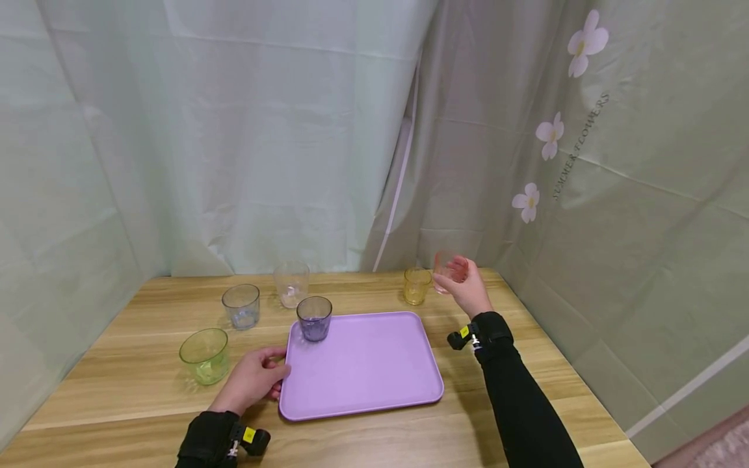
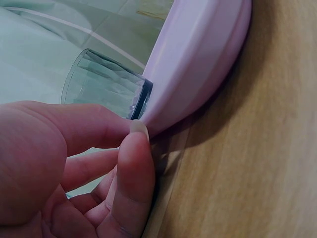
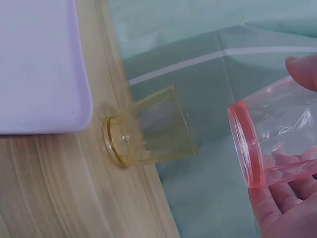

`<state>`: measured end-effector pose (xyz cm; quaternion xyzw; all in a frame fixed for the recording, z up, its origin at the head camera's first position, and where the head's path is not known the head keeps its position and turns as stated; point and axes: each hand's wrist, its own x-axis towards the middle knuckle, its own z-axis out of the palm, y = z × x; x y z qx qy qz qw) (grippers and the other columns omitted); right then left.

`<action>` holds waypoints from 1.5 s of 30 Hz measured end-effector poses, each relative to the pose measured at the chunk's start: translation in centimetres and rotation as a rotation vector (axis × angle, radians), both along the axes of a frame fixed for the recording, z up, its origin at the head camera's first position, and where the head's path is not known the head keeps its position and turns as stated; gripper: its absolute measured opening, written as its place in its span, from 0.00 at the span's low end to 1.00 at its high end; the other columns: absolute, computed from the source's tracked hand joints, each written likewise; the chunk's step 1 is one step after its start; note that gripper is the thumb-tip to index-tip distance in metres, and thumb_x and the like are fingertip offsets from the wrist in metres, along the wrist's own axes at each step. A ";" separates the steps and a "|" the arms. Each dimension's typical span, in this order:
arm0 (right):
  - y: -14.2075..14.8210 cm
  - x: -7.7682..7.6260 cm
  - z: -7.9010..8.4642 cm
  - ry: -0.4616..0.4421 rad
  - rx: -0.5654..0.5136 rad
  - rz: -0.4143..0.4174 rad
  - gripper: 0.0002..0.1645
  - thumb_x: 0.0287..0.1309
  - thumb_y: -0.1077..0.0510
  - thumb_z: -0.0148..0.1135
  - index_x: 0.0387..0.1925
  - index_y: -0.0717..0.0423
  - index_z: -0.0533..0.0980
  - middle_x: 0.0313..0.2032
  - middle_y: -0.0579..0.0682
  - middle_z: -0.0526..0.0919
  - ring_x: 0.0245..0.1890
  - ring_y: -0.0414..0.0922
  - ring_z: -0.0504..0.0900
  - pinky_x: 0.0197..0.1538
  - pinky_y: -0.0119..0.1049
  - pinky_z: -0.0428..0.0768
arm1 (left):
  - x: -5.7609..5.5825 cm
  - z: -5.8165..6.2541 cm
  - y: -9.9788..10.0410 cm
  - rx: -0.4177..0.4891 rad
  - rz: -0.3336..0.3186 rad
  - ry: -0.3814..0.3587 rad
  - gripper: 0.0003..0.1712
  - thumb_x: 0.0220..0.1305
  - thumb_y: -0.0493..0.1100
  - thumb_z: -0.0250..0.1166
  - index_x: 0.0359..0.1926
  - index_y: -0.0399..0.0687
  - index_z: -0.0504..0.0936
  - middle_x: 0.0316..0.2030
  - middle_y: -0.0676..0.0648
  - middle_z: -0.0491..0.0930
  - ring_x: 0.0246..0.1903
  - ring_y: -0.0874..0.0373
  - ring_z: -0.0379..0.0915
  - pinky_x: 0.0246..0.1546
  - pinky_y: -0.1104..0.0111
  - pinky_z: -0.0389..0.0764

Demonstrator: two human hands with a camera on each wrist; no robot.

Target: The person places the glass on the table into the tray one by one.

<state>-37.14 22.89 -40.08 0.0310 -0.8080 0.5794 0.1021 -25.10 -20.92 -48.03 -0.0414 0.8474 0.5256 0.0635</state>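
Observation:
My left hand (image 1: 253,379) pinches the left edge of a purple tray (image 1: 363,370) between thumb and fingers; the left wrist view shows the fingertips at the tray's rim (image 2: 198,64). On the tray's far left corner stands a dark grey-purple glass (image 1: 315,320). With my right hand (image 1: 468,290) I grip a clear pink glass (image 1: 443,273) at the far right. Its pink base (image 3: 247,144) is off the table in the right wrist view. A yellow glass (image 1: 416,286) stands upright just left of it, beyond the tray.
Left of the tray a green glass (image 1: 206,356) and a bluish clear glass (image 1: 242,307) stand on the wooden table (image 1: 117,370). A taller clear glass (image 1: 291,286) is near the back edge. Pale curtains (image 1: 263,130) hang behind and along both sides.

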 end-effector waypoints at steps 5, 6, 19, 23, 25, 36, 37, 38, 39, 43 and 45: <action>-0.3 0.1 0.2 0.003 0.001 0.017 0.52 0.71 0.49 0.75 0.83 0.60 0.56 0.78 0.61 0.69 0.78 0.60 0.68 0.84 0.57 0.67 | 0.0 0.0 0.0 -0.008 -0.001 0.002 0.31 0.73 0.35 0.68 0.72 0.26 0.75 0.36 0.42 0.80 0.25 0.55 0.80 0.26 0.65 0.89; -0.4 0.1 0.2 0.005 -0.003 0.021 0.52 0.71 0.49 0.75 0.83 0.61 0.56 0.78 0.62 0.69 0.78 0.60 0.69 0.83 0.57 0.67 | 0.0 0.0 0.0 -0.007 -0.001 0.002 0.31 0.72 0.35 0.68 0.72 0.26 0.75 0.36 0.42 0.80 0.26 0.55 0.80 0.26 0.65 0.89; -1.2 -0.1 0.3 0.014 -0.041 0.050 0.51 0.70 0.52 0.76 0.82 0.61 0.57 0.77 0.64 0.69 0.76 0.60 0.71 0.81 0.56 0.70 | 0.1 0.0 0.0 0.000 -0.004 0.003 0.30 0.72 0.34 0.67 0.71 0.25 0.75 0.35 0.42 0.79 0.25 0.55 0.79 0.26 0.65 0.89; -1.6 0.0 0.4 0.019 -0.046 0.056 0.50 0.69 0.54 0.76 0.82 0.61 0.58 0.77 0.64 0.70 0.75 0.59 0.72 0.80 0.55 0.71 | 0.0 0.0 0.0 0.003 -0.004 0.004 0.30 0.72 0.34 0.67 0.71 0.25 0.75 0.35 0.42 0.79 0.25 0.56 0.79 0.26 0.66 0.89; -1.8 0.0 0.5 0.018 -0.047 0.058 0.50 0.69 0.54 0.76 0.81 0.60 0.59 0.76 0.63 0.70 0.74 0.59 0.72 0.80 0.55 0.71 | 0.1 0.0 0.0 0.003 -0.004 0.004 0.30 0.72 0.34 0.67 0.71 0.25 0.75 0.35 0.42 0.79 0.25 0.56 0.79 0.26 0.66 0.89; -2.7 0.2 0.3 0.011 -0.046 0.082 0.50 0.69 0.54 0.77 0.81 0.59 0.59 0.76 0.62 0.71 0.74 0.60 0.72 0.81 0.56 0.70 | 0.0 0.0 0.0 -0.002 0.001 -0.008 0.31 0.73 0.35 0.67 0.72 0.26 0.74 0.35 0.42 0.79 0.26 0.56 0.79 0.26 0.65 0.89; -2.7 0.2 0.2 0.008 -0.038 0.081 0.50 0.69 0.53 0.77 0.81 0.59 0.59 0.75 0.61 0.71 0.74 0.59 0.72 0.82 0.56 0.70 | 0.0 0.1 0.0 -0.005 0.002 -0.008 0.31 0.73 0.35 0.67 0.72 0.26 0.75 0.35 0.42 0.79 0.26 0.55 0.79 0.26 0.65 0.89; -2.7 0.2 0.1 0.007 -0.033 0.079 0.50 0.69 0.53 0.77 0.81 0.59 0.60 0.75 0.61 0.71 0.74 0.60 0.72 0.82 0.57 0.70 | 0.0 0.1 0.0 -0.008 0.003 -0.008 0.31 0.73 0.35 0.67 0.72 0.26 0.75 0.35 0.42 0.79 0.26 0.55 0.79 0.26 0.65 0.89; -2.8 0.3 0.1 0.005 -0.032 0.079 0.50 0.69 0.53 0.77 0.81 0.58 0.60 0.75 0.62 0.71 0.74 0.60 0.72 0.81 0.57 0.70 | 0.1 0.1 0.0 -0.011 0.003 -0.008 0.31 0.73 0.35 0.67 0.72 0.26 0.75 0.35 0.42 0.79 0.26 0.55 0.79 0.26 0.65 0.89; -3.1 0.4 -0.1 0.004 -0.038 0.087 0.50 0.68 0.54 0.77 0.81 0.59 0.60 0.76 0.64 0.71 0.73 0.60 0.73 0.80 0.57 0.72 | 0.1 0.2 0.1 -0.013 0.003 -0.008 0.31 0.73 0.35 0.67 0.72 0.26 0.75 0.36 0.42 0.79 0.26 0.55 0.79 0.27 0.65 0.89; -3.3 0.4 -0.2 0.003 -0.040 0.088 0.50 0.68 0.54 0.77 0.81 0.59 0.60 0.76 0.64 0.71 0.73 0.60 0.74 0.79 0.56 0.73 | 0.1 0.1 0.0 -0.012 0.004 -0.009 0.31 0.73 0.35 0.67 0.72 0.26 0.75 0.36 0.42 0.79 0.26 0.55 0.79 0.27 0.65 0.89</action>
